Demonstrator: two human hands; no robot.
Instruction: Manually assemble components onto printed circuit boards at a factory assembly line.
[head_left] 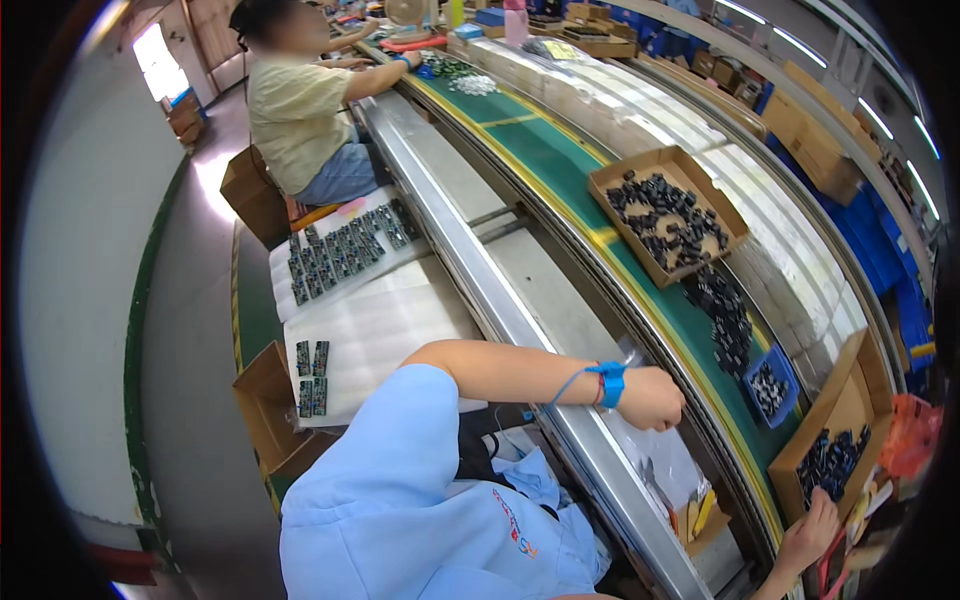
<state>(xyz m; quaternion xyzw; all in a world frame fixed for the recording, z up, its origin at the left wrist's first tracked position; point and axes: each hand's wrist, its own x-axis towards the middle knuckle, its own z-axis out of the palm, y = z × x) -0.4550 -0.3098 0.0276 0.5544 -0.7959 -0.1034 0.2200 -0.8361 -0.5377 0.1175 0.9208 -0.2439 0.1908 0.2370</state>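
My left hand (650, 398) is curled closed above the near edge of the belt, a blue strap and cord round its wrist. Whatever its fingers hold, if anything, is hidden. At the lower right, my right hand (812, 530) reaches to the near rim of a tilted cardboard box (868, 392). Its fingertips are drawn together beside the dark blue-black small parts (832, 462) inside; I cannot make out what is between them. A small blue bin (786, 362) of black and light parts stands on the belt next to that box.
Along the green belt (545, 150) lie loose black components (722, 312) and an open carton (668, 277) of them. Circuit boards (340, 250) rest on white foam (380, 312) at left. A metal rail (470, 265) runs before me. A co-worker (310, 110) sits farther up the line.
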